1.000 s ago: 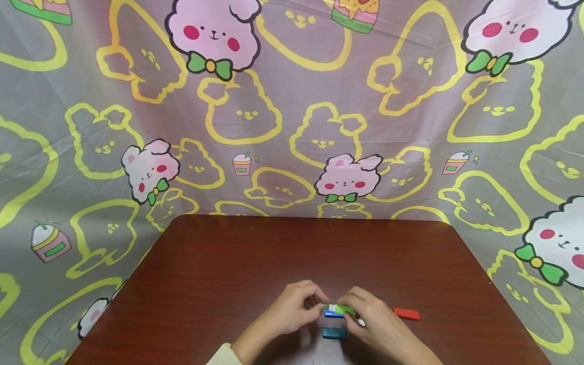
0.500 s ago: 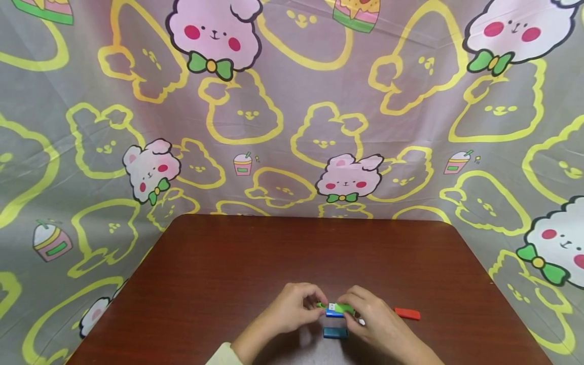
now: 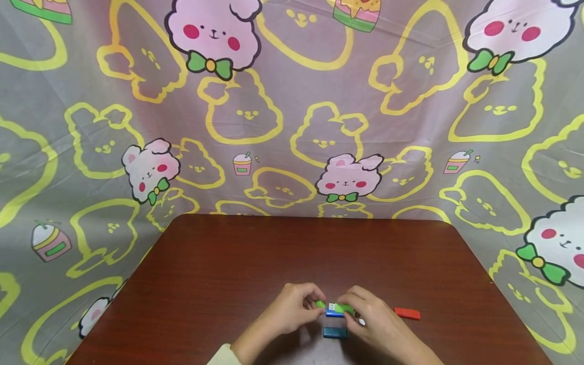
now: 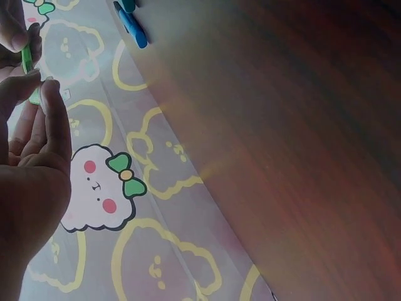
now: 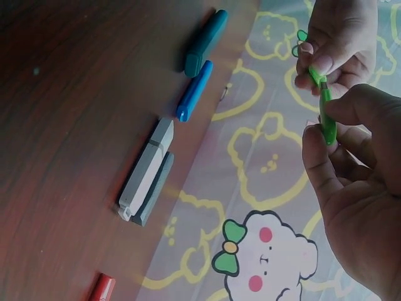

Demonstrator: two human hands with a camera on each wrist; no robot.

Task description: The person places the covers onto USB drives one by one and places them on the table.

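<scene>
My right hand (image 3: pixel 371 314) pinches a green USB flash drive (image 3: pixel 344 307) between thumb and fingers, its metal plug pointing left and bare. Facing it, my left hand (image 3: pixel 294 306) holds the small green cap (image 3: pixel 321 304) by thumb and fingertips. In the right wrist view the cap (image 5: pixel 316 75) sits right at the end of the drive (image 5: pixel 327 119), with a bit of plug showing between them. Left wrist view: fingers partly cover both green pieces. Just below the held drive in the head view lies a blue flash drive (image 3: pixel 334 314).
A teal flash drive (image 3: pixel 335 333) lies nearer the front edge. Off to the right is a red one (image 3: pixel 407 314). The right wrist view also has a white-and-grey stick (image 5: pixel 148 166) beside a dark one (image 5: pixel 155 191). A patterned cloth (image 3: pixel 274 126) hangs behind the brown table (image 3: pixel 228 253).
The green cap has shifted slightly left with my left fingers, and the gap between it and the plug has widened. My right hand and the drive stay nearly in place.
</scene>
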